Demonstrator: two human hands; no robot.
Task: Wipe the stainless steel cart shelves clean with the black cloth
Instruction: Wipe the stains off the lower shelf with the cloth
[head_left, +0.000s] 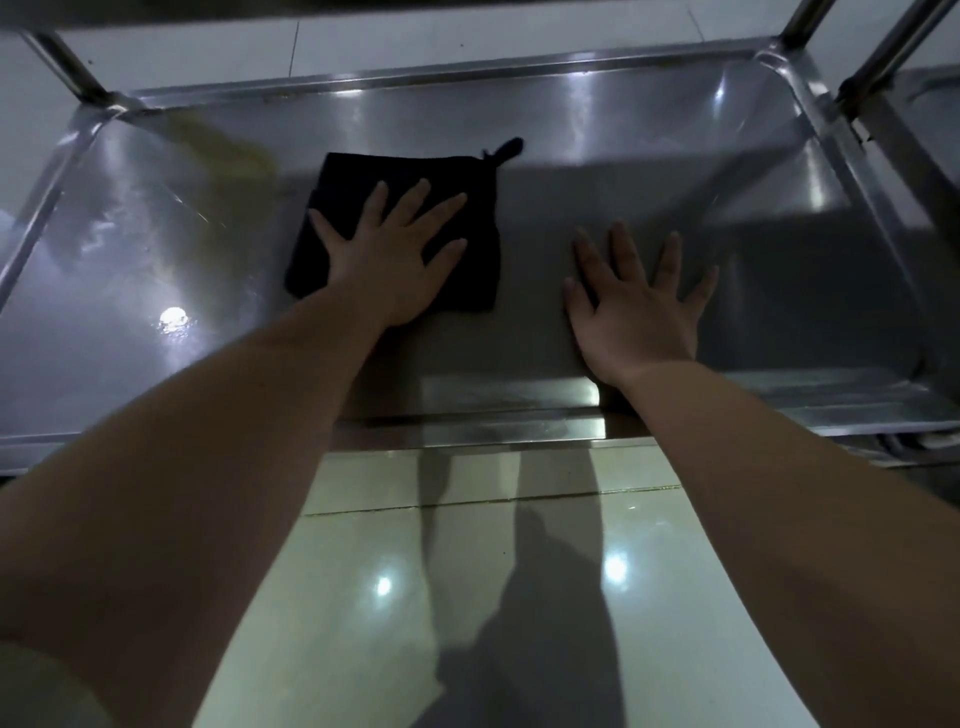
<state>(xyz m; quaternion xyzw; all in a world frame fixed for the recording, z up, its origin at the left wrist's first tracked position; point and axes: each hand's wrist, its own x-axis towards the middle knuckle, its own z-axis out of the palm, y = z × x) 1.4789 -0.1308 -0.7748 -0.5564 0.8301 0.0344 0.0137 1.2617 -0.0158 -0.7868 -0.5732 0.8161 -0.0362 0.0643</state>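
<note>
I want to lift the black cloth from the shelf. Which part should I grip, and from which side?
The black cloth lies flat and folded on the shelf, pressed by the open left hand. Probably best to pinch its far right corner, where a small loop sticks out, coming from the right with the free right hand; the rest lies flat, with nothing raised.

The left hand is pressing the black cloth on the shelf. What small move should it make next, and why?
Probably slide the black cloth away and to the left under the flat left hand. A yellowish smear lies on the shelf just beyond the cloth's far left corner, seemingly not yet wiped. The right hand rests flat on bare steel and can brace.
</note>
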